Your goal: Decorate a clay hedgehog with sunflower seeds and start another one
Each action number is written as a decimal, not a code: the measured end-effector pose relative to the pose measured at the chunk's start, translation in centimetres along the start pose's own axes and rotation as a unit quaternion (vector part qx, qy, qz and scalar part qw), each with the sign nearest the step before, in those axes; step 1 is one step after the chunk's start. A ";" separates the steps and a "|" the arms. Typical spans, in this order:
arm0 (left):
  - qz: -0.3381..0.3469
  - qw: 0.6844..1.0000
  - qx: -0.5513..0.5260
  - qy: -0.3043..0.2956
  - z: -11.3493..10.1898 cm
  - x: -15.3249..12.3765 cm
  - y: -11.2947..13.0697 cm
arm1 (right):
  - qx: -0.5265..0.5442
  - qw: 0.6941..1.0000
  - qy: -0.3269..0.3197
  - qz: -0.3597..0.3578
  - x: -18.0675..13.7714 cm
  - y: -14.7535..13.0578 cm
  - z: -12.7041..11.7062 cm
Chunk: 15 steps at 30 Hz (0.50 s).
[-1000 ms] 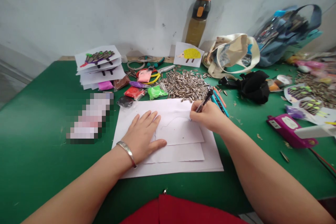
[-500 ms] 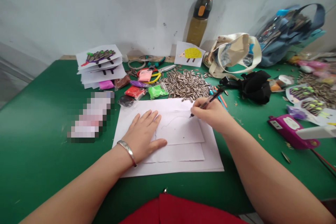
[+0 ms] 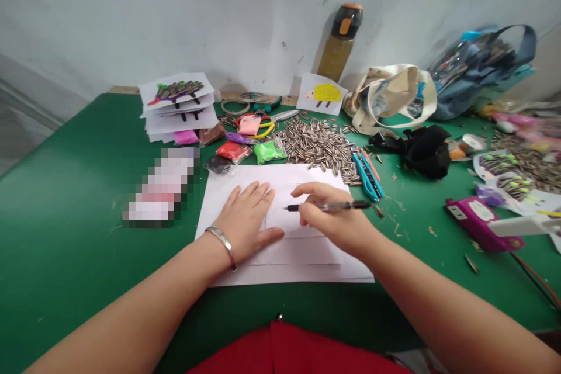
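Observation:
My left hand (image 3: 248, 219) lies flat with its fingers stretched out, pressing on the left part of a small white sheet of paper (image 3: 307, 251). Larger white sheets (image 3: 355, 274) lie beneath it. In my right hand (image 3: 337, 219) is a black pen (image 3: 328, 206), lying nearly level with its tip pointing left over the paper. I cannot tell whether the tip touches. A faint drawn line shows near the tip; most of the drawing is hidden under my right hand. Just behind the sheets is a heap of sunflower seeds (image 3: 309, 143).
Clay packets, a green one (image 3: 268, 152) among them, lie behind the paper near scissors (image 3: 263, 123). A teal box cutter (image 3: 368, 175) is right of the seeds. Stacked hedgehog pictures (image 3: 177, 108) stand back left. A bottle (image 3: 340, 41) leans on the wall; a magenta glue gun (image 3: 480, 225) lies right.
My right hand has moved left and down across the paper, and the pen has tipped from slanted to nearly level. My left hand stays on the sheet. The view has shifted slightly.

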<state>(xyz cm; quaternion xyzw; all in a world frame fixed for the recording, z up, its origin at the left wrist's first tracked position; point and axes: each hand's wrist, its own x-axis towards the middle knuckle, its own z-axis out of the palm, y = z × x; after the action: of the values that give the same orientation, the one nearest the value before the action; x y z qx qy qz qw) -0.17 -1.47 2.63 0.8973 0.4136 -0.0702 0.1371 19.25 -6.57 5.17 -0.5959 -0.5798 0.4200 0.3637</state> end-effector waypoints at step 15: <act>0.003 1.000 -0.008 -0.010 0.2 -0.4 0.0 | -0.098 0.990 0.076 -0.067 -0.7 2.6 2.3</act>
<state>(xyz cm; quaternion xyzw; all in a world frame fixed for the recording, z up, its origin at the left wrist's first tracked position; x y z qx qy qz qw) -0.41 -1.79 2.56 0.8967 0.4102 -0.0755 0.1485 18.15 -7.59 1.93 -0.6184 -0.6277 0.2896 0.3737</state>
